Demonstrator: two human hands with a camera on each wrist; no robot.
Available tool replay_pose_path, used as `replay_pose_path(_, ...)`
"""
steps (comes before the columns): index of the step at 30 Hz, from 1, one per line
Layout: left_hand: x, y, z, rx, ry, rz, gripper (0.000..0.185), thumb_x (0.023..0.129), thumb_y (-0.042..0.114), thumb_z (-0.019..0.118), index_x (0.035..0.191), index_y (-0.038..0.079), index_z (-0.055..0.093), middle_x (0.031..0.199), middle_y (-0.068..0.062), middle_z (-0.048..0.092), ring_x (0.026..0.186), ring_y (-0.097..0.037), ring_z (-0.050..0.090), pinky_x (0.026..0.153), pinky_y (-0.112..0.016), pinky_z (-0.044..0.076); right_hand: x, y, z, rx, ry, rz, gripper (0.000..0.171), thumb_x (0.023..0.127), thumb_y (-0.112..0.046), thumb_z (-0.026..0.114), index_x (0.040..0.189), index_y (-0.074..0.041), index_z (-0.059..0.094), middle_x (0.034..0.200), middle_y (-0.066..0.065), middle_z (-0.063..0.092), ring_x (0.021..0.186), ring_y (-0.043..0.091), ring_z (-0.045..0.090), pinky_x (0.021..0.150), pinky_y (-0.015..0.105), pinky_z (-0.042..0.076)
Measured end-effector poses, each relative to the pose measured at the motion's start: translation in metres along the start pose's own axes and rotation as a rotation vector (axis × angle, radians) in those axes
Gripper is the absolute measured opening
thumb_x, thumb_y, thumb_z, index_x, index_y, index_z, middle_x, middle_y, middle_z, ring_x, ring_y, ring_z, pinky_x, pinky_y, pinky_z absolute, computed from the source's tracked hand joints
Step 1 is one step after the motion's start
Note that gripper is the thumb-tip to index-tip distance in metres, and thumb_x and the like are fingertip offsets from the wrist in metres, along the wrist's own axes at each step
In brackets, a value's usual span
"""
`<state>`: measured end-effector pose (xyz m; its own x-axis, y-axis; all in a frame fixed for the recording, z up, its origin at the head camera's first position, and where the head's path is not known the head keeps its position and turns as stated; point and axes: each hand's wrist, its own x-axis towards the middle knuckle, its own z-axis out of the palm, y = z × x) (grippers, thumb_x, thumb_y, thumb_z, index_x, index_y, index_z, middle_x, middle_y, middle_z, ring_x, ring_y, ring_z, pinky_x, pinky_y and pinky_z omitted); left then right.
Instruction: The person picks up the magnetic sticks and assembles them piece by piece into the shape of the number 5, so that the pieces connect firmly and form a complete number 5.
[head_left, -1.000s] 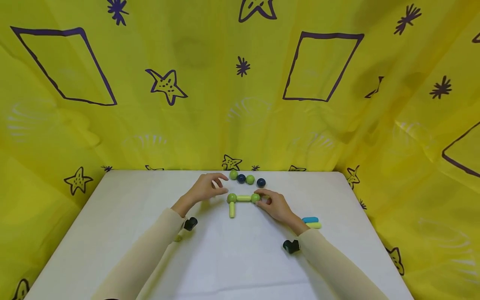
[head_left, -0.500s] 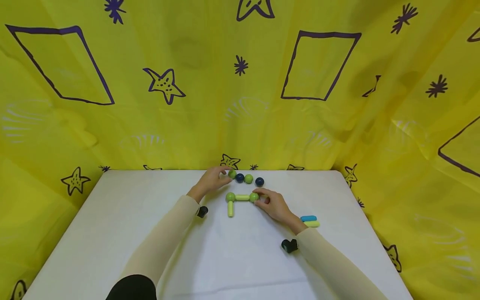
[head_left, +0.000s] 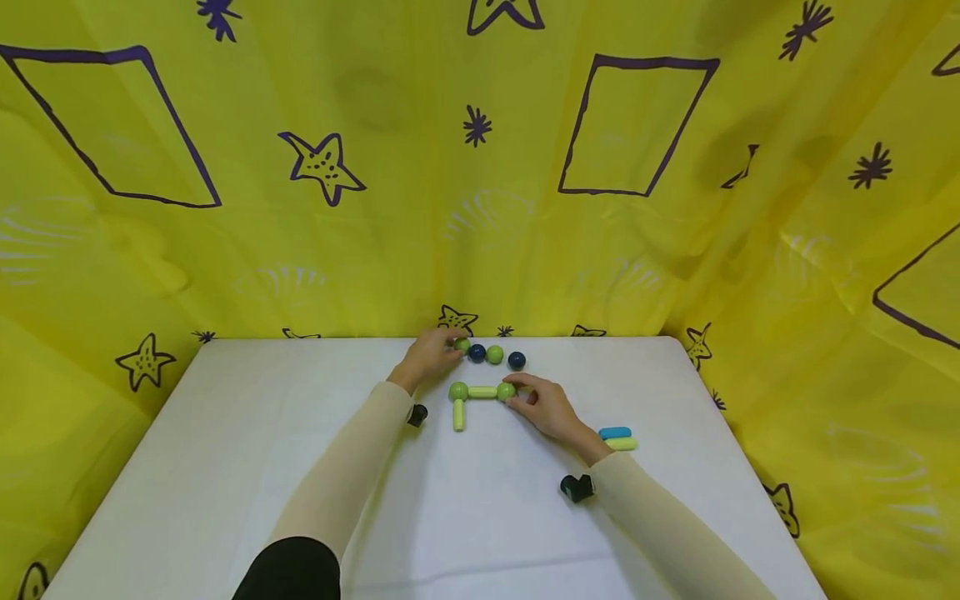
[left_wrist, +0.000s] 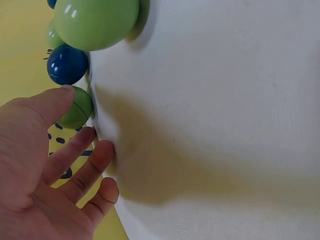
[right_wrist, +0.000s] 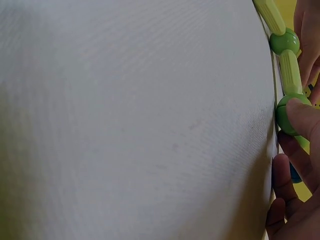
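Note:
Thumb and fingertips of my left hand (head_left: 431, 354) pinch a green ball (left_wrist: 80, 107) at the left end of the row near the table's far edge. My right hand (head_left: 549, 410) grips another green ball (head_left: 506, 391) between thumb and forefinger; the right wrist view shows the thumb (right_wrist: 302, 116) lying over it. That ball joins a pale green rod (head_left: 482, 392), which leads left to a second green ball (head_left: 458, 391). From there a second pale green rod (head_left: 459, 415) points toward me, so the joined pieces form a corner flat on the table.
Beside the left hand's ball, the row continues with a dark blue ball (head_left: 477, 353), a green ball (head_left: 495, 355) and another dark blue ball (head_left: 517, 361). A blue rod (head_left: 615, 432) and a yellow-green rod (head_left: 622, 444) lie by the right wrist. Yellow cloth (head_left: 390, 250) surrounds the white table (head_left: 225, 467).
My left hand has moved forward and right, from beside the joined pieces to the leftmost green ball, and taken hold of it. The right hand has stayed on its ball.

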<state>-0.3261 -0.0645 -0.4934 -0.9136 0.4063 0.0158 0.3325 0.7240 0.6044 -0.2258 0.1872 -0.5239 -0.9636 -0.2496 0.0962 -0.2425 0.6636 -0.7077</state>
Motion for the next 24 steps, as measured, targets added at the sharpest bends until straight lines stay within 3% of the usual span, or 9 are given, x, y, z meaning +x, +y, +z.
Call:
replay_pose_path(9, -0.0002, -0.0014, 0.0024, 0.012, 0.054, -0.019, 0.036, 0.097, 0.014, 0.070, 0.132, 0.008, 0.066, 0.130, -0.013, 0.067, 0.118, -0.030, 0.061, 0.104, -0.048, 0.047, 0.0000, -0.0017, -0.0011, 0.004, -0.007, 0.015, 0.037, 0.094, -0.019, 0.077, 0.131, -0.019, 0.069, 0.114, 0.001, 0.070, 0.072, 0.013, 0.052, 0.065, 0.027, 0.042)
replay_pose_path(24, -0.0028, -0.0059, 0.0020, -0.073, 0.080, -0.017, 0.033, 0.093, 0.011, 0.075, 0.125, 0.006, 0.068, 0.123, -0.016, 0.068, 0.114, -0.033, 0.061, 0.100, -0.050, 0.048, -0.0004, -0.0043, -0.0017, -0.016, 0.000, 0.008, 0.036, 0.094, -0.020, 0.077, 0.130, -0.017, 0.070, 0.106, -0.001, 0.070, 0.071, 0.013, 0.051, 0.065, 0.027, 0.042)
